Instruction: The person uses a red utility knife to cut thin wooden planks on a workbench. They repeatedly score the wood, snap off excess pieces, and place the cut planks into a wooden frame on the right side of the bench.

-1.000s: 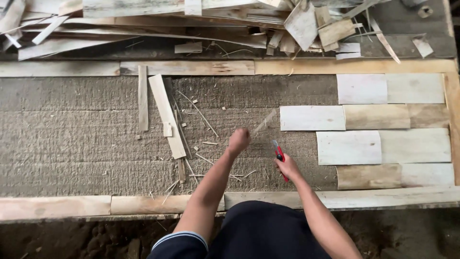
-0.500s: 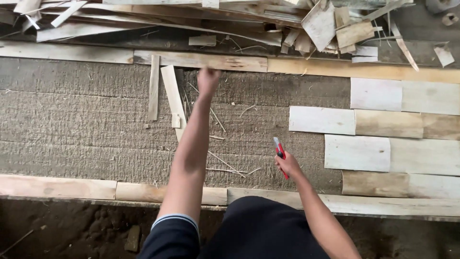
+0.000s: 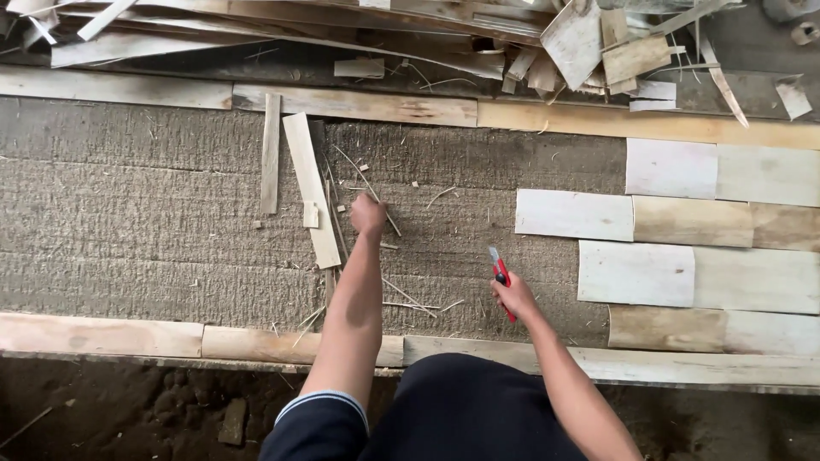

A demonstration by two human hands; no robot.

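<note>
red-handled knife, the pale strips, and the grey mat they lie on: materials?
Knife in the right hand: glossy red handle, likely plastic, with a grey blade, probably steel. Pale strips beside the left hand: thin raw wood, going by the grain, splintered edges and matte unfinished look. Mat: coarse grey-brown ribbed surface, possibly woven fibre or felt; cannot tell which.
</note>
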